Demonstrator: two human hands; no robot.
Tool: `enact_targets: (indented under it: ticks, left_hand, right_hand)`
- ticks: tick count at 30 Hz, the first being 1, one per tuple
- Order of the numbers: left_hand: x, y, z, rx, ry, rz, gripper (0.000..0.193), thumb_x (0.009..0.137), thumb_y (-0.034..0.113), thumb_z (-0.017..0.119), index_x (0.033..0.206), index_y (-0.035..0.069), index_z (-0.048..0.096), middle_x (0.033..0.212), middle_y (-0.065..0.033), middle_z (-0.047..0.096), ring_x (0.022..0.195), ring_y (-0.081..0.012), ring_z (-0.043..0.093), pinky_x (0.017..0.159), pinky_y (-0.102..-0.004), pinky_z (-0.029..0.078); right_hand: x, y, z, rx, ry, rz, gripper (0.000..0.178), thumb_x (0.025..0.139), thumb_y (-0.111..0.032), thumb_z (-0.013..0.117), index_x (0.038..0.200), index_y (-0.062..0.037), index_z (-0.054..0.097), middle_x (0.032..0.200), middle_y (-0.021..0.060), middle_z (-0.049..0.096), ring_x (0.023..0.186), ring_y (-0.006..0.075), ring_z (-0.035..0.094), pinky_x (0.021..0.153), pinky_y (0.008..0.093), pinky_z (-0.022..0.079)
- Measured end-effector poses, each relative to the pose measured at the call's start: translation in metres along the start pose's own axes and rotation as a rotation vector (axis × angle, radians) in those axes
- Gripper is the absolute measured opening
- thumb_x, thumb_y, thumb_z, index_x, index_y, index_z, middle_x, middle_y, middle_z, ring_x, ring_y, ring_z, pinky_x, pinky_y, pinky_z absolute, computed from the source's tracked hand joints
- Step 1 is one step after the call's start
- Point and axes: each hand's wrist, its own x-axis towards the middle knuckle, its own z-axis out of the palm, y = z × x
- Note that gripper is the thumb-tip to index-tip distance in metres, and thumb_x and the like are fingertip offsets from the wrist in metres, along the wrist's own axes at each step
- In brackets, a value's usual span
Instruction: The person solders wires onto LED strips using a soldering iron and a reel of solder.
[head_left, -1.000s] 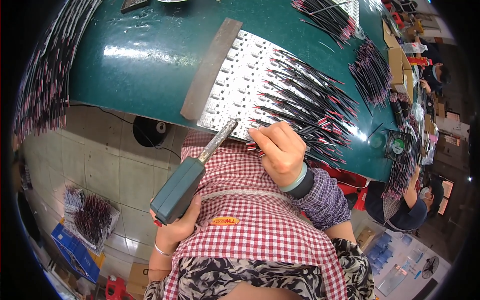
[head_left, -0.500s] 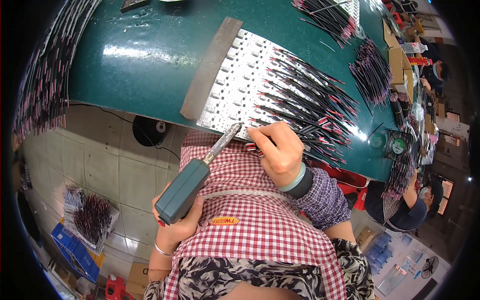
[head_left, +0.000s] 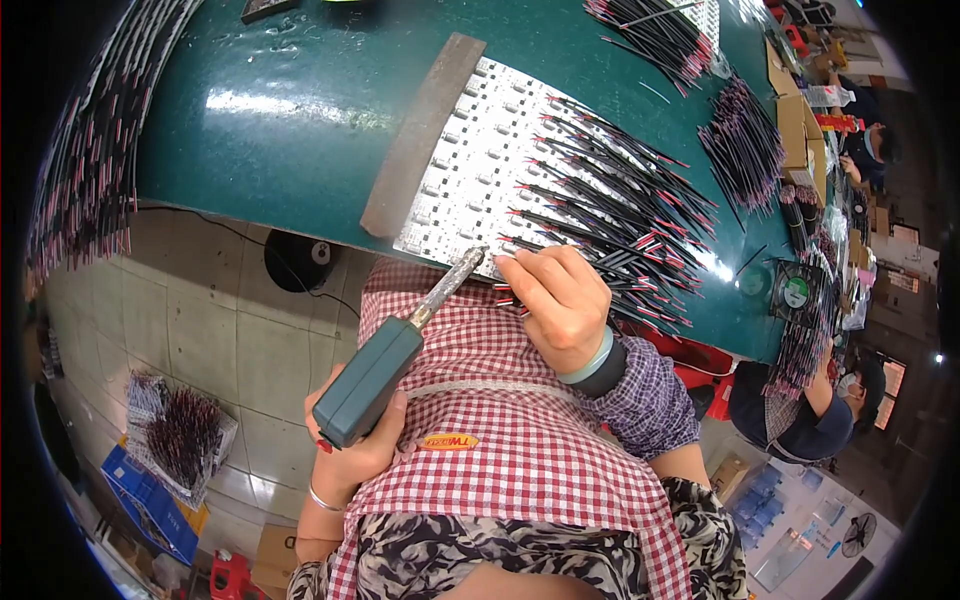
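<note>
Soldering iron (head_left: 385,372) gripped in curled left hand (head_left: 355,445); right hand (head_left: 560,300) pinching red-black wire (head_left: 515,297) at white strips (head_left: 480,170).

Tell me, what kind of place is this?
Probably an electronics assembly workshop. The left hand holds a soldering iron at a white strip board covered in wires, more wire bundles lie on the green bench, and another worker sits nearby.

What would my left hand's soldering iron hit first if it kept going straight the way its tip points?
Probably the near edge of the white LED strip panel on the green table. The left hand aims the soldering iron there, close beside the right hand's fingertips; depth is unclear.
</note>
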Motion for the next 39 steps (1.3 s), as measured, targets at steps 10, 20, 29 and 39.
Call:
enact_targets:
  ticks: [10,20,29,39]
  left_hand:
    - [0.003,0.011,-0.002,0.007,-0.063,-0.097,0.017,0.074,-0.002,0.074,0.090,-0.004,0.069,0.083,-0.0121,0.065,0.063,-0.0221,0.064,0.059,-0.0302,0.050]
    - [-0.007,-0.006,-0.004,0.043,-0.016,0.008,0.020,0.075,0.000,0.075,0.093,-0.004,0.070,0.084,-0.0135,0.067,0.064,-0.0238,0.065,0.058,-0.0303,0.051]
    - [-0.002,0.011,-0.004,0.002,-0.072,-0.102,0.017,0.075,-0.004,0.073,0.091,-0.005,0.069,0.086,-0.0140,0.067,0.069,-0.0236,0.067,0.062,-0.0307,0.052]
    - [-0.010,-0.008,-0.004,0.038,0.049,0.066,0.018,0.074,-0.001,0.075,0.090,-0.004,0.070,0.081,-0.0138,0.066,0.060,-0.0230,0.063,0.055,-0.0307,0.049]
  right_hand:
    - [0.000,-0.002,0.001,-0.018,0.006,0.009,0.035,0.067,-0.001,0.068,0.102,0.0013,0.070,0.095,0.0094,0.067,0.080,0.0231,0.063,0.063,0.0334,0.048]
    - [-0.001,-0.003,0.003,-0.006,0.025,0.032,0.034,0.067,0.001,0.066,0.101,0.0007,0.070,0.093,0.0091,0.067,0.080,0.0242,0.063,0.064,0.0349,0.048]
    - [0.000,-0.004,0.001,0.015,0.007,0.029,0.036,0.065,0.003,0.065,0.100,0.0007,0.070,0.093,0.0083,0.067,0.082,0.0241,0.063,0.065,0.0353,0.048]
    - [-0.002,-0.004,0.002,0.015,0.018,0.029,0.035,0.067,0.002,0.065,0.101,0.0000,0.071,0.093,0.0073,0.067,0.083,0.0229,0.063,0.066,0.0345,0.047]
